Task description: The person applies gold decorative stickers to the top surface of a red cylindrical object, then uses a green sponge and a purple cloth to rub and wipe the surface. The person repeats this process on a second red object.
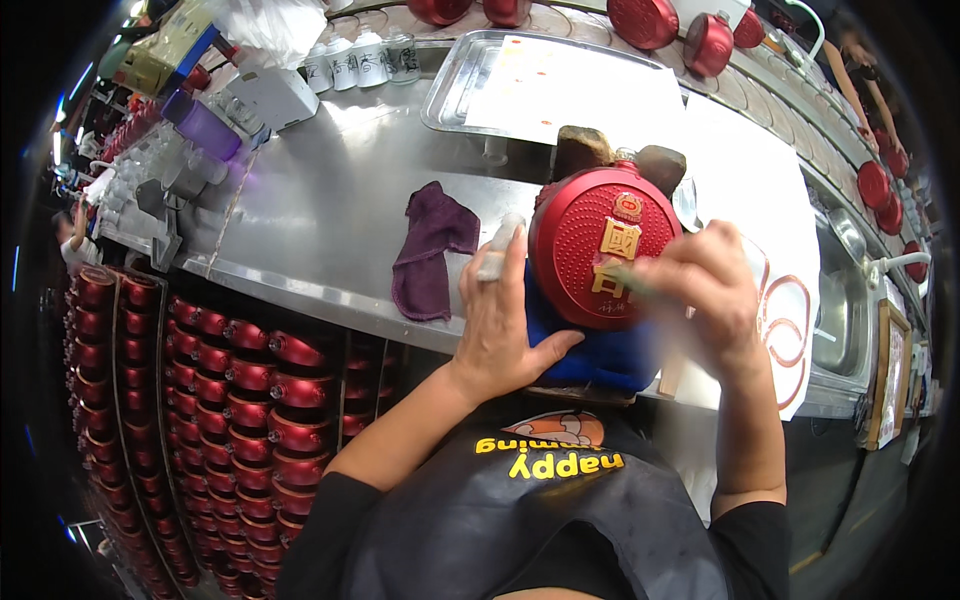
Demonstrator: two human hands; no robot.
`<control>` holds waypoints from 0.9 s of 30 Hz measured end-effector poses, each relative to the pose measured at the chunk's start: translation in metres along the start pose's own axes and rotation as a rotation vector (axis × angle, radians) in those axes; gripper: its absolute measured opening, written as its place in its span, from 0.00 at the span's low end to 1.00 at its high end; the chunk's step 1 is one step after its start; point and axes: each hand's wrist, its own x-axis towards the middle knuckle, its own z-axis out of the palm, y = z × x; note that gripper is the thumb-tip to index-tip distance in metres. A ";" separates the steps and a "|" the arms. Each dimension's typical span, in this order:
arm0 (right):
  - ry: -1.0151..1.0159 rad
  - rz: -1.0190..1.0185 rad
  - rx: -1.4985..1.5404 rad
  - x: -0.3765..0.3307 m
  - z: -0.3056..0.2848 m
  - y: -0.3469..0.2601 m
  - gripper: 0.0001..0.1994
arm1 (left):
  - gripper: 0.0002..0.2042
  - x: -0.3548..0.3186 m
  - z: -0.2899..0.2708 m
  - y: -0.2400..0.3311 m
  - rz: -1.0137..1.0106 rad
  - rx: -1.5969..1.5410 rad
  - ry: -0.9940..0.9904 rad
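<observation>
A round red flask-shaped bottle (590, 250) with a dotted face and gold characters lies on a blue cushion (600, 355) at the near edge of a steel bench (320, 210). My left hand (500, 320) steadies the bottle's left side, one taped finger stretched upward. My right hand (705, 285) is closed on a thin greenish brush or pen (630, 280), its tip on the gold characters; the hand is blurred.
A purple cloth (430, 250) lies left of the bottle. A steel tray (470, 80) with white paper stands behind, small white jars (360, 60) beside it. Many red bottles (240, 390) fill racks at lower left; more red bottles (645, 20) line the back. A sink (845, 300) sits right.
</observation>
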 end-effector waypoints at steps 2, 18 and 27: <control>-0.093 -0.145 -0.218 0.009 -0.001 0.003 0.13 | 0.57 0.002 0.004 -0.001 0.017 -0.008 -0.002; -0.076 0.299 0.176 -0.045 -0.005 0.032 0.12 | 0.59 0.008 -0.001 -0.016 0.185 0.043 -0.052; 0.237 1.214 -0.510 -0.237 -0.132 0.181 0.11 | 0.53 0.006 0.013 -0.026 0.032 -0.394 -0.064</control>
